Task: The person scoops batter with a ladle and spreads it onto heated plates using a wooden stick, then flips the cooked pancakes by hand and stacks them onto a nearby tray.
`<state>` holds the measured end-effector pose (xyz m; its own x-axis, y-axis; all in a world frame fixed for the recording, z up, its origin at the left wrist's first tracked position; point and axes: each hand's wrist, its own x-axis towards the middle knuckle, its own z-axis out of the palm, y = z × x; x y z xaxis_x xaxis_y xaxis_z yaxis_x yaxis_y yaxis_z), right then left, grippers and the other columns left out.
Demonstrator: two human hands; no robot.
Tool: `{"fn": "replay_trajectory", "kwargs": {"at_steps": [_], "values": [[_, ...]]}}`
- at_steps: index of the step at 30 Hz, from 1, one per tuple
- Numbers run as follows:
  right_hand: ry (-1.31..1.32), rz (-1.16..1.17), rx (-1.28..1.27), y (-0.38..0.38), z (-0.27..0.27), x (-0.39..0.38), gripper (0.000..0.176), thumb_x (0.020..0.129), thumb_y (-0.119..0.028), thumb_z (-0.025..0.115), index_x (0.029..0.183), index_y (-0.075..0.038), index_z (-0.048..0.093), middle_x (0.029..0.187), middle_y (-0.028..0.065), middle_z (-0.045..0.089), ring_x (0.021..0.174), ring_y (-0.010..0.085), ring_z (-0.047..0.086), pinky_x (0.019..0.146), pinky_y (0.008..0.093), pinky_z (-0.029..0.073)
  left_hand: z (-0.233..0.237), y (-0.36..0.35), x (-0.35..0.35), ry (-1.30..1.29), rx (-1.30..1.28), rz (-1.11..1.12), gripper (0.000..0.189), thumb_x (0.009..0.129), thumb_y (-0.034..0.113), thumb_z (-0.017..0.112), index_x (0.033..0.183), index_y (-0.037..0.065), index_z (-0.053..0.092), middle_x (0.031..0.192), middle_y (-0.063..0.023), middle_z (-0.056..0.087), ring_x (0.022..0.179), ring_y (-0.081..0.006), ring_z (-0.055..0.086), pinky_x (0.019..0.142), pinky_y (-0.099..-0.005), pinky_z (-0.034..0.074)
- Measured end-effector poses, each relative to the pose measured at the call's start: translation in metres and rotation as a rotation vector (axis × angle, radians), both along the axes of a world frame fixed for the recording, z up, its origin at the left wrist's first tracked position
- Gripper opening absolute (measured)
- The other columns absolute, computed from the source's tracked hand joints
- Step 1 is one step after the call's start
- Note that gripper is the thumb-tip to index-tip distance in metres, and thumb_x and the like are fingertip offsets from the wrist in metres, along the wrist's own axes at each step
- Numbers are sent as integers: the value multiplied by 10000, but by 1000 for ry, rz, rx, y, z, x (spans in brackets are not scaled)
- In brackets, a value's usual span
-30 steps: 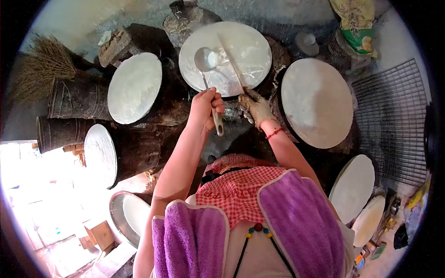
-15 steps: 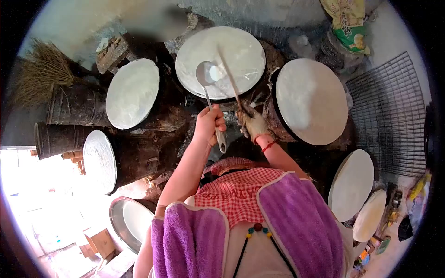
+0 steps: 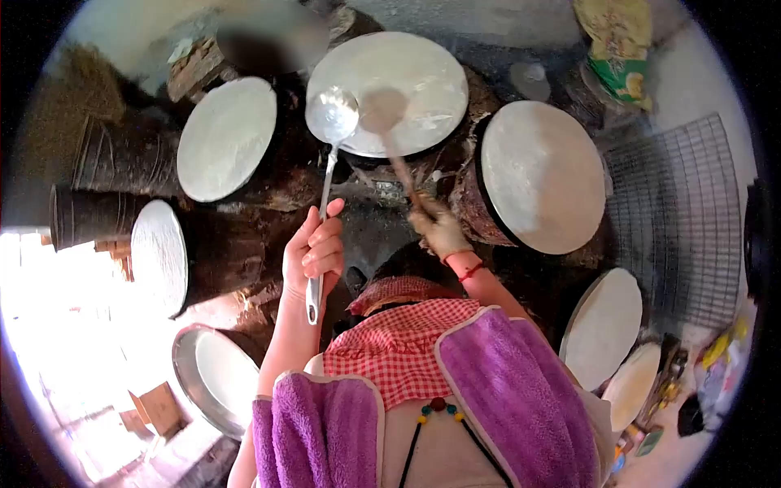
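My left hand (image 3: 314, 254) is wrapped round the handle of a metal ladle (image 3: 333, 115). The ladle's shiny bowl is over the left part of a large round griddle (image 3: 411, 61) coated in a smooth white layer. In my right hand (image 3: 440, 226), which looks pale and smeared, is the handle of a wooden paddle (image 3: 383, 111) with a rounded head. The paddle head hovers at or over the front of the same griddle, just right of the ladle; whether it touches cannot be told.
More white-coated round griddles stand around me: at left (image 3: 228, 138), far left (image 3: 159, 259), right (image 3: 543, 175) and lower right (image 3: 602, 329). A metal basin (image 3: 185, 366) of white liquid is at lower left. A wire rack (image 3: 675, 211) leans on the right.
My left hand has drawn back down and left, and the ladle has moved left. The paddle has turned from edge-on to show its broad face. The view has shifted slightly.
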<state>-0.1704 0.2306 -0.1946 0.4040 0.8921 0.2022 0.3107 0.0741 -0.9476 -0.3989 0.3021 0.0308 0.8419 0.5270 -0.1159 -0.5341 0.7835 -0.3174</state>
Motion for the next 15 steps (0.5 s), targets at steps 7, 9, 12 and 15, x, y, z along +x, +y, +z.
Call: {"fn": "replay_trajectory", "kwargs": {"at_steps": [7,9,12,15], "values": [[348,-128,-532,57,136,38,356,853,-303,664,1106,-53,642,815,48,648,661,113,566,576,227,463,-7,-59,-93,-2,-45,183,370,1004,257,385,1171,-68,450,678,-18,387,451,-75,371,346,-221,328],[253,62,-477,58,107,47,415,889,-202,634,1258,-34,550,889,25,616,778,100,537,704,231,473,-16,-82,-131,123,10,271,376,1004,272,386,1159,-62,466,677,-13,389,444,-72,352,342,-219,315],[-124,317,-290,36,38,30,461,886,-203,627,1316,-87,505,974,41,657,837,118,585,766,287,475,-19,-115,-181,58,-55,444,396,1009,280,367,1181,-63,468,668,-8,355,444,-72,322,342,-225,307],[-298,436,-330,-5,56,-15,505,820,-126,701,1293,-97,528,1131,74,639,1010,151,584,852,291,460,-22,-151,-228,18,-66,628,408,1013,285,352,1196,-64,457,670,-10,341,446,-74,322,346,-226,310]]}}
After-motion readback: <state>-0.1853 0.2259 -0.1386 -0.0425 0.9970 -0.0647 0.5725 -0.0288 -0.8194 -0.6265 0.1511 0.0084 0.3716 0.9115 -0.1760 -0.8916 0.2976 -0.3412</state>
